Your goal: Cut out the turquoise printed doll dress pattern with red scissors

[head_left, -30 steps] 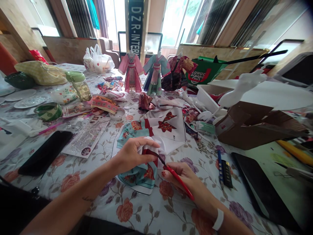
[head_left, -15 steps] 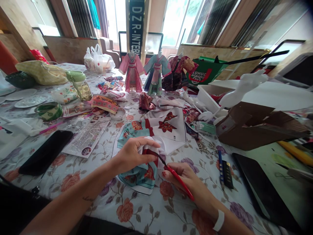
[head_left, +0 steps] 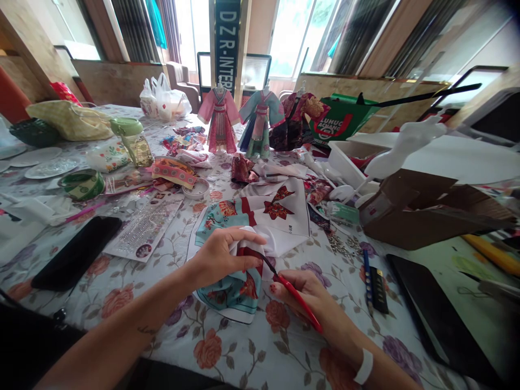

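Observation:
A printed cloth [head_left: 280, 216] in white, light blue and red lies bunched on the flowered tablecloth. My left hand [head_left: 223, 254] grips a fold of it, thumb below and fingers above. Red-handled scissors [head_left: 298, 303] are in my right hand [head_left: 306, 298], whose fingers are wrapped round the handles. Their dark blades point up and left to the red part of the cloth by my left thumb; the fold partly hides the tips.
A black phone [head_left: 77, 252] and a sheet of beads [head_left: 144, 227] lie left. On the right are a blue pencil [head_left: 368, 281], a black tablet [head_left: 439, 319] and a cardboard box [head_left: 430, 211]. Small dresses on stands [head_left: 219, 122] rise behind the cloth.

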Action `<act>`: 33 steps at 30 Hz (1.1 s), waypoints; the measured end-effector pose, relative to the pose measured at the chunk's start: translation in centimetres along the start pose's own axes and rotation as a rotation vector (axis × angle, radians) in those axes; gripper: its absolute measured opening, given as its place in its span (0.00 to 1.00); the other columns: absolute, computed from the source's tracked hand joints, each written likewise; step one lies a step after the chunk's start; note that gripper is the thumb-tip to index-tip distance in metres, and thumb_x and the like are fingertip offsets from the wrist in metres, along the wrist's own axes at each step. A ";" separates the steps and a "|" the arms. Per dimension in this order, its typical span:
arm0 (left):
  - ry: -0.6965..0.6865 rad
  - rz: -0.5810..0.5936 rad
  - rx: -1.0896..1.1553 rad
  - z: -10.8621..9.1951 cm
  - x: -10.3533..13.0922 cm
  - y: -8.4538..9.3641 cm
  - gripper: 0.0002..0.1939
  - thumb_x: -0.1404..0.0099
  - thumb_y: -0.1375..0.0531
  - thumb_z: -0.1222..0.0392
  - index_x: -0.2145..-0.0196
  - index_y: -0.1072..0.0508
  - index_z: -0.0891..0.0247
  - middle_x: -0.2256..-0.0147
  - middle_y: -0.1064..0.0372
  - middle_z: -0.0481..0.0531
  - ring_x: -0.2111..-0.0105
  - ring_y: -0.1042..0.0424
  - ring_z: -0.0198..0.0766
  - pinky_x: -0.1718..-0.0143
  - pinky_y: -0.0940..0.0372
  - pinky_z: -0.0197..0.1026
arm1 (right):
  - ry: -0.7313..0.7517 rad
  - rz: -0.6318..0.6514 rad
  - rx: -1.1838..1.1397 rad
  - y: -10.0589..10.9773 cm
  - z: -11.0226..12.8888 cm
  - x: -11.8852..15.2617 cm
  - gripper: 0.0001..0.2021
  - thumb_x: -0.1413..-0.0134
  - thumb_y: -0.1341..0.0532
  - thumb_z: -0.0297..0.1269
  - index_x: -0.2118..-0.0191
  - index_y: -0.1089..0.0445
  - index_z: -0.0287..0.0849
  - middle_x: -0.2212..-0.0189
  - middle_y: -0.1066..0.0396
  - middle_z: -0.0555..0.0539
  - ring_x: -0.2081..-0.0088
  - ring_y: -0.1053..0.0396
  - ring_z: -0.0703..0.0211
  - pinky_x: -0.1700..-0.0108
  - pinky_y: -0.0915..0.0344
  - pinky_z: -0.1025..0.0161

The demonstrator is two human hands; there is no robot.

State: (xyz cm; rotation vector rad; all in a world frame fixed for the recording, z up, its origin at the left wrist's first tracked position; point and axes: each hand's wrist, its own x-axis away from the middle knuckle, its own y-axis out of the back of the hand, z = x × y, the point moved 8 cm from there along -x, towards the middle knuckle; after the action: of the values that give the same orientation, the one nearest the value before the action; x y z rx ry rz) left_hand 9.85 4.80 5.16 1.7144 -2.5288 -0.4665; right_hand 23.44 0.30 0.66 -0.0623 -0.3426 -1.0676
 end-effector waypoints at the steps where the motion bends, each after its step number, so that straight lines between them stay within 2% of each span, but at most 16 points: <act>1: -0.001 0.000 -0.002 0.0 0.0 0.0 0.15 0.47 0.32 0.63 0.59 0.22 0.62 0.58 0.25 0.51 0.60 0.27 0.39 0.59 0.34 0.34 | -0.009 0.000 -0.003 0.0 -0.1 0.0 0.23 0.48 0.38 0.53 0.83 0.43 0.42 0.88 0.34 0.52 0.86 0.49 0.69 0.83 0.59 0.67; 8: 0.002 0.006 0.016 0.2 0.0 -0.1 0.16 0.47 0.32 0.64 0.59 0.22 0.63 0.58 0.26 0.51 0.61 0.27 0.38 0.61 0.33 0.34 | 0.018 -0.011 0.005 0.2 0.0 -0.2 0.24 0.50 0.37 0.52 0.84 0.45 0.42 0.90 0.40 0.55 0.87 0.52 0.70 0.83 0.60 0.68; 11: -0.005 0.004 0.014 0.1 0.0 -0.1 0.16 0.47 0.32 0.64 0.59 0.22 0.64 0.59 0.26 0.51 0.60 0.27 0.37 0.60 0.34 0.33 | 0.022 -0.023 0.010 0.3 -0.1 -0.3 0.24 0.51 0.36 0.51 0.84 0.46 0.42 0.90 0.44 0.56 0.86 0.54 0.71 0.83 0.60 0.67; 14: -0.003 0.002 0.023 0.0 0.0 0.0 0.14 0.44 0.34 0.64 0.59 0.22 0.64 0.59 0.26 0.51 0.59 0.28 0.37 0.59 0.35 0.33 | 0.004 -0.034 0.002 0.3 -0.3 -0.2 0.24 0.51 0.36 0.52 0.84 0.46 0.43 0.90 0.44 0.56 0.87 0.55 0.71 0.83 0.60 0.68; 18: 0.000 0.006 0.032 0.1 0.0 0.0 0.12 0.43 0.36 0.65 0.59 0.22 0.65 0.59 0.26 0.52 0.62 0.28 0.35 0.63 0.35 0.31 | -0.008 -0.033 0.004 0.2 -0.1 -0.1 0.24 0.52 0.36 0.52 0.84 0.46 0.43 0.90 0.42 0.55 0.87 0.54 0.70 0.83 0.59 0.68; 22: -0.009 0.022 0.035 0.2 0.0 0.0 0.14 0.44 0.35 0.65 0.58 0.22 0.63 0.59 0.26 0.50 0.63 0.28 0.34 0.64 0.35 0.30 | 0.000 -0.017 -0.030 0.1 0.0 -0.2 0.24 0.51 0.36 0.50 0.84 0.47 0.43 0.90 0.47 0.57 0.87 0.55 0.71 0.83 0.58 0.68; 29: 0.025 0.051 0.026 0.3 0.1 -0.4 0.14 0.46 0.34 0.67 0.59 0.22 0.65 0.60 0.26 0.51 0.65 0.28 0.32 0.66 0.35 0.29 | 0.000 0.027 -0.035 -0.1 -0.4 -0.3 0.24 0.52 0.35 0.49 0.82 0.48 0.43 0.88 0.50 0.59 0.86 0.54 0.71 0.83 0.58 0.69; 33: 0.032 0.061 0.018 0.3 0.0 -0.6 0.14 0.46 0.34 0.67 0.59 0.22 0.64 0.61 0.26 0.50 0.67 0.29 0.32 0.67 0.35 0.30 | -0.012 0.018 -0.014 0.1 -0.6 -0.2 0.25 0.52 0.34 0.50 0.82 0.50 0.43 0.87 0.51 0.58 0.85 0.50 0.70 0.83 0.59 0.69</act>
State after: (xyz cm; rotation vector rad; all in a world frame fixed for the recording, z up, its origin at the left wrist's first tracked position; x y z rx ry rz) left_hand 10.29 4.63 4.74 1.6316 -2.5615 -0.4105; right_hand 23.53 0.40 0.07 -0.0838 -0.3446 -1.0524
